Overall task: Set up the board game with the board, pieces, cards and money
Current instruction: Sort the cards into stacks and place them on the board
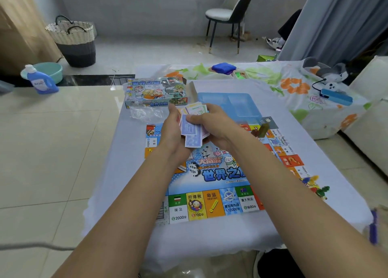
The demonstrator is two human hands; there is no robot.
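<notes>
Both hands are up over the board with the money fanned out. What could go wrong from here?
1. The play money is a loose, uneven fan between the left hand and right hand; notes could slip onto the game board.
2. Small pieces stand on the board's far right edge, close to the right forearm; lowering it might knock them over.
3. The crumpled clear plastic bag lies beside the board and could hide dropped notes.

A woven basket (72, 40) and a grey chair (232, 13) are seen by the far wall. A blue detergent bottle (41, 81) is set just beside a teal basin (51, 71) on the floor, and a folded blue cloth (223, 67) is laid on the floral sheet (294, 84).
</notes>
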